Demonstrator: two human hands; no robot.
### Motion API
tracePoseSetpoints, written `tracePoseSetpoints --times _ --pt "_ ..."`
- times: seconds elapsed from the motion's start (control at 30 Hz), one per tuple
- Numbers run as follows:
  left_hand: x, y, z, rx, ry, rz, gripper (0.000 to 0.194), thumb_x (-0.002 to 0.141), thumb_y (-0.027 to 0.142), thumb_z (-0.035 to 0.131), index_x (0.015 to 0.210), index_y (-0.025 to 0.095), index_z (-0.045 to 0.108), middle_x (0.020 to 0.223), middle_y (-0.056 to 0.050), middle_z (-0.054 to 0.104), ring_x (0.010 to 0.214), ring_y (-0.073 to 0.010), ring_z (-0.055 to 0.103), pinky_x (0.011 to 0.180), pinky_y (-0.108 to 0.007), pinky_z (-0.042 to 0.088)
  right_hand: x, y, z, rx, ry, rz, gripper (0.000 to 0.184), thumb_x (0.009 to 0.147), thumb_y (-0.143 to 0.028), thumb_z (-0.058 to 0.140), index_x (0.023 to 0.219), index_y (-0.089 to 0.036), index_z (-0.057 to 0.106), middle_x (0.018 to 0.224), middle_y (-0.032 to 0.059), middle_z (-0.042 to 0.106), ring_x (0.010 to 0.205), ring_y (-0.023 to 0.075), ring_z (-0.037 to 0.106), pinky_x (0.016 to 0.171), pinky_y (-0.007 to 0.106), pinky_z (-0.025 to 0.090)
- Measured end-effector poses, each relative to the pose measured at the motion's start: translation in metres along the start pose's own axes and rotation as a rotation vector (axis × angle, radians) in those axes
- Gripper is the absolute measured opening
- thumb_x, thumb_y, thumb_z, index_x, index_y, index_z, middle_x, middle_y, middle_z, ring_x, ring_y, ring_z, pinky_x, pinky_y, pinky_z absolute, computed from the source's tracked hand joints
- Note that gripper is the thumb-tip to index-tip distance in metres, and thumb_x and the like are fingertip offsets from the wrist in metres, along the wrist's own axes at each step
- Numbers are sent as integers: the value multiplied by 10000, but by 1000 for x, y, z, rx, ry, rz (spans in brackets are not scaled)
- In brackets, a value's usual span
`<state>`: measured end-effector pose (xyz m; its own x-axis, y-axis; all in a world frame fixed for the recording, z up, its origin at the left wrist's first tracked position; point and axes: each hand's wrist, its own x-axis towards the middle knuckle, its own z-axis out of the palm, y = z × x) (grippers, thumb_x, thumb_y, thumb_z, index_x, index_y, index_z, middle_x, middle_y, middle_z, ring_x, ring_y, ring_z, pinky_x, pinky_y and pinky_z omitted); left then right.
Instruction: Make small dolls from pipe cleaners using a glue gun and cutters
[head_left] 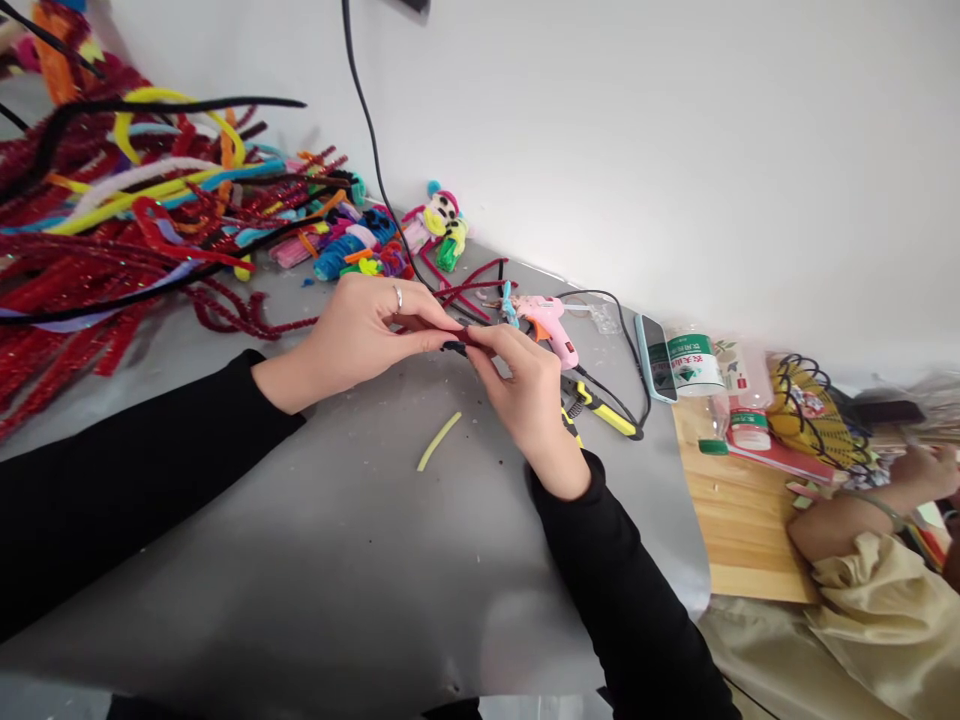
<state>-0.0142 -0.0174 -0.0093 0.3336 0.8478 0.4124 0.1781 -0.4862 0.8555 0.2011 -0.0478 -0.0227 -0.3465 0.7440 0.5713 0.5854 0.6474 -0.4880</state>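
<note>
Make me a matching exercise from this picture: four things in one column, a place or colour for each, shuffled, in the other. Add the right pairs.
Things:
1. Dark red piece
2. Short yellow-green strip
3. Phone
4. Glue gun

Places and colours:
A. Beside a bottle with a green and white label
B. Lying on the grey surface, nearer the wearer than the pinching fingertips
C. Pink, with an orange trigger
D. Pinched between the fingertips of the left hand and right hand

Right pairs: 1-D, 2-B, 3-A, 4-C
</note>
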Motion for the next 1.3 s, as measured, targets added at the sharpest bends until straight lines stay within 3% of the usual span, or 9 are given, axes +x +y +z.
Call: tracePoseSetpoints --times 0.17,0.3,0.43,0.6,0.77,1.17,1.3 --pt "0 2 -2 15 -40 22 133 905 395 775 936 302 865 914 -37 837 781 -222 747 655 -318 573 1 -3 -2 35 -7 23 153 1053 -210 622 1069 -198 774 969 78 814 868 197 762 806 321 618" --pt "0 0 -5 41 -69 66 136 927 422 758 898 335 859 898 -31 826 792 -222 750 685 -329 572 2 -4 -4 42 -39 97 162 1055 -252 628 1073 -220 785 973 70 811 848 200 753 801 340 616" --pt "1 0 -5 48 -73 44 226 926 517 760 864 319 849 908 -44 828 806 -227 752 724 -331 584 2 -4 -5 46 -31 83 159 1055 -249 632 1071 -220 788 959 58 815 825 188 754 789 326 614" --pt "1 0 -3 18 -68 4 182 905 443 776 838 285 835 877 -46 814 749 -210 721 654 -307 553 2 -4 -5 86 -9 22 127 1030 -177 663 1057 -181 786 962 72 827 857 182 773 791 291 611" --pt "1 0 -2 -82 -73 -31 83 874 328 781 829 268 816 877 -52 798 778 -206 719 665 -295 557 1 -2 -5 64 -14 56 138 1044 -234 654 1050 -218 791 979 55 835 863 191 775 801 320 619" --pt "1 -1 -2 -38 -94 -22 169 889 426 771 819 278 811 867 -64 788 776 -220 719 685 -323 563 0 1 -4 47 -12 100 157 1035 -274 662 1018 -230 812 962 56 842 837 201 784 799 334 638" --pt "1 0 -2 19 -96 10 140 896 383 747 825 284 816 877 -46 806 779 -210 728 727 -308 580 0 0 -3 53 -8 133 172 1030 -270 655 988 -226 816 916 50 837 778 195 772 777 329 637"
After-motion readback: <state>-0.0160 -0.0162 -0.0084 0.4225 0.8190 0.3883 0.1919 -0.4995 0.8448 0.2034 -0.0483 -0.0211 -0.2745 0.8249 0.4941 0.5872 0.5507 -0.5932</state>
